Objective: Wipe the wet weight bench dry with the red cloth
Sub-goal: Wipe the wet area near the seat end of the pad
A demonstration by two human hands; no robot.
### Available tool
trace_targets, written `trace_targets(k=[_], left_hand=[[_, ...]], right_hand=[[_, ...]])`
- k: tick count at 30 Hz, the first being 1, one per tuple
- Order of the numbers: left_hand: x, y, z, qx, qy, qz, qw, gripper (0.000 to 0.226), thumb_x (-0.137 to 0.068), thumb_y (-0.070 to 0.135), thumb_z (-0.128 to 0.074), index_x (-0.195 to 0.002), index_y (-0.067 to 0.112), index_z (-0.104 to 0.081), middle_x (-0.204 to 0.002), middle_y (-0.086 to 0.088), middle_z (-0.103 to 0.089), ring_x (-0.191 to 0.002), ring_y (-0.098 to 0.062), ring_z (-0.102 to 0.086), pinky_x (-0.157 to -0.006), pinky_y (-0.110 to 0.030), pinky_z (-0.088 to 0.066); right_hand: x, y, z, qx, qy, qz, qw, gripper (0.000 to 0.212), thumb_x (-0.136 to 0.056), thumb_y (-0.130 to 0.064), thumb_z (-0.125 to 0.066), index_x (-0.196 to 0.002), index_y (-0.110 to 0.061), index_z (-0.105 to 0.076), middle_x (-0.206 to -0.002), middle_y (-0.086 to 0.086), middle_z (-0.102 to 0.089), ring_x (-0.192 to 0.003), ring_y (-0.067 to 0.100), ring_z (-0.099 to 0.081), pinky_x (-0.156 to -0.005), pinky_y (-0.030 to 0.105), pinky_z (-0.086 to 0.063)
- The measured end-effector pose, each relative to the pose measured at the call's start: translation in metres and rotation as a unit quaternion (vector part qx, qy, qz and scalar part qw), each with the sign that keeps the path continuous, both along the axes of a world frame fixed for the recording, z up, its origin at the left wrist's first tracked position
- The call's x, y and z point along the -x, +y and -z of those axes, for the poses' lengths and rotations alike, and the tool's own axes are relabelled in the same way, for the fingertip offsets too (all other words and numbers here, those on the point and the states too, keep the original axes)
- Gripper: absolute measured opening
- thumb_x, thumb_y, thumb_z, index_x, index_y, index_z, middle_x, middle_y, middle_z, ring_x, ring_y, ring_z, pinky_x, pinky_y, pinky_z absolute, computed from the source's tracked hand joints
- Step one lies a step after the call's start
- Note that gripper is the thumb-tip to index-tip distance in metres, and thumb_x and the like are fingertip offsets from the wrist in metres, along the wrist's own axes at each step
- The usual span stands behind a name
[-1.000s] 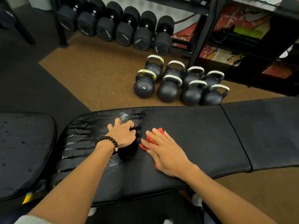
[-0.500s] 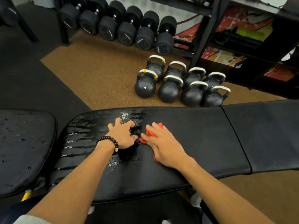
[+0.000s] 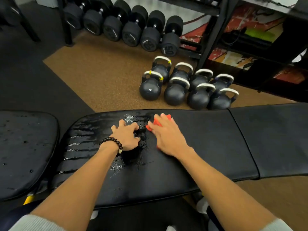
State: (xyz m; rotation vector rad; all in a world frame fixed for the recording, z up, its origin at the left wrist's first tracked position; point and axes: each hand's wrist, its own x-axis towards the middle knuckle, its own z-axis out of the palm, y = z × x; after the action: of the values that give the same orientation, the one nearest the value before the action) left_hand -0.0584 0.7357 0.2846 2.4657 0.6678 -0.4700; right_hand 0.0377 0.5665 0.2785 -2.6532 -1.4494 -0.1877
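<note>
Though crumpled, red cloth [image 3: 159, 121] underhand.

Brown speckled cork floor patch [image 3: 106, 75]; black round kettlebells [image 3: 185, 87] clustered on it; black dumbbell row [image 3: 123, 27] behind kettlebells; dark rubber mat [image 3: 30, 77] left.

The weight bench [image 3: 200, 147] is black, streaked with glossy wet stripes; the cloth [image 3: 158, 122] is bright red; kettlebells [image 3: 175, 95] are dark grey with silver handles, two banded yellow; the floor [image 3: 103, 77] is speckled brown; a bracelet [image 3: 112, 141] of black beads.
</note>
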Motion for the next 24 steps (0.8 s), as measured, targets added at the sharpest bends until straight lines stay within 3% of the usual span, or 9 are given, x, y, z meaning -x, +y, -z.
trace_targets(k=[3, 5, 9, 11, 14, 17, 20, 22, 24], left_hand=[[0.001, 0.002, 0.0, 0.008, -0.001, 0.001, 1.0, 0.04, -0.092, 0.032, -0.054, -0.131, 0.037, -0.044, -0.129, -0.007, -0.03, -0.129, -0.037, -0.03, -0.11, -0.046, -0.03], [0.001, 0.003, -0.001, 0.016, -0.001, 0.0, 1.0, 0.043, -0.091, 0.027, -0.053, -0.132, 0.037, -0.044, -0.128, -0.006, -0.03, -0.127, -0.036, -0.03, -0.11, -0.045, -0.032], [0.003, -0.001, -0.008, 0.019, 0.004, 0.0, 1.0, 0.049, -0.091, 0.023, -0.053, -0.137, 0.035, -0.041, -0.13, -0.006, -0.029, -0.125, -0.036, -0.029, -0.106, -0.042, -0.035], [0.004, -0.003, -0.012, 0.024, 0.008, -0.001, 1.0, 0.05, -0.092, 0.022, -0.054, -0.138, 0.035, -0.039, -0.132, -0.006, -0.028, -0.125, -0.036, -0.028, -0.104, -0.041, -0.036], [0.004, -0.003, -0.015, 0.027, 0.008, -0.001, 1.0, 0.052, -0.091, 0.022, -0.054, -0.138, 0.034, -0.039, -0.132, -0.005, -0.027, -0.125, -0.035, -0.027, -0.103, -0.041, -0.037], [0.004, 0.0, -0.015, 0.033, 0.009, -0.001, 0.999, 0.052, -0.089, 0.02, -0.054, -0.137, 0.034, -0.04, -0.123, -0.003, -0.027, -0.123, -0.035, -0.028, -0.102, -0.042, -0.037], [0.003, 0.0, -0.016, 0.039, 0.01, 0.003, 0.999, 0.052, -0.088, 0.018, -0.053, -0.136, 0.034, -0.041, -0.121, -0.003, -0.026, -0.123, -0.035, -0.028, -0.103, -0.042, -0.038], [0.003, 0.0, -0.017, 0.04, 0.014, 0.001, 0.999, 0.052, -0.088, 0.017, -0.052, -0.136, 0.033, -0.041, -0.128, -0.005, -0.027, -0.123, -0.036, -0.027, -0.103, -0.043, -0.039], [0.003, -0.001, -0.017, 0.037, 0.016, 0.001, 0.999, 0.054, -0.087, 0.017, -0.052, -0.137, 0.033, -0.04, -0.129, -0.006, -0.027, -0.124, -0.036, -0.027, -0.102, -0.042, -0.04]], right_hand=[[0.033, -0.035, -0.003, -0.022, 0.027, -0.106, 0.994, 0.034, -0.087, -0.014, -0.063, -0.12, -0.018, -0.067, -0.131, 0.01, -0.06, -0.124, 0.035, -0.054, -0.101, 0.05, -0.045], [0.008, -0.044, -0.008, -0.016, 0.011, -0.106, 0.994, 0.036, -0.08, -0.011, -0.067, -0.114, -0.02, -0.069, -0.125, 0.007, -0.062, -0.119, 0.034, -0.057, -0.096, 0.048, -0.047], [-0.055, -0.005, -0.01, 0.022, -0.017, 0.127, 0.992, 0.031, -0.073, -0.016, -0.063, -0.103, -0.02, -0.065, -0.105, 0.002, -0.058, -0.103, 0.03, -0.054, -0.087, 0.042, -0.039], [-0.054, 0.025, -0.003, 0.011, -0.001, 0.17, 0.985, 0.026, -0.075, -0.019, -0.06, -0.101, -0.022, -0.064, -0.1, 0.001, -0.058, -0.1, 0.028, -0.053, -0.087, 0.041, -0.037], [-0.034, 0.042, 0.008, 0.033, 0.014, 0.046, 0.998, 0.037, -0.084, -0.017, -0.054, -0.119, -0.019, -0.062, -0.121, 0.005, -0.056, -0.116, 0.031, -0.049, -0.097, 0.049, -0.037], [-0.039, 0.012, -0.005, 0.074, 0.036, -0.033, 0.996, 0.055, -0.077, -0.017, -0.064, -0.132, -0.017, -0.06, -0.139, 0.008, -0.051, -0.132, 0.032, -0.042, -0.103, 0.052, -0.036], [-0.074, -0.025, -0.016, 0.083, 0.001, 0.12, 0.989, 0.054, -0.066, -0.024, -0.067, -0.12, -0.025, -0.066, -0.12, 0.002, -0.058, -0.114, 0.029, -0.051, -0.091, 0.044, -0.043], [-0.084, -0.025, -0.019, 0.025, 0.012, 0.244, 0.969, 0.048, -0.068, -0.021, -0.06, -0.115, -0.026, -0.071, -0.114, 0.004, -0.062, -0.11, 0.03, -0.054, -0.096, 0.047, -0.042], [-0.065, 0.002, -0.017, -0.009, 0.013, 0.286, 0.958, 0.044, -0.069, -0.021, -0.052, -0.108, -0.027, -0.072, -0.108, 0.006, -0.062, -0.107, 0.033, -0.054, -0.098, 0.048, -0.04]])
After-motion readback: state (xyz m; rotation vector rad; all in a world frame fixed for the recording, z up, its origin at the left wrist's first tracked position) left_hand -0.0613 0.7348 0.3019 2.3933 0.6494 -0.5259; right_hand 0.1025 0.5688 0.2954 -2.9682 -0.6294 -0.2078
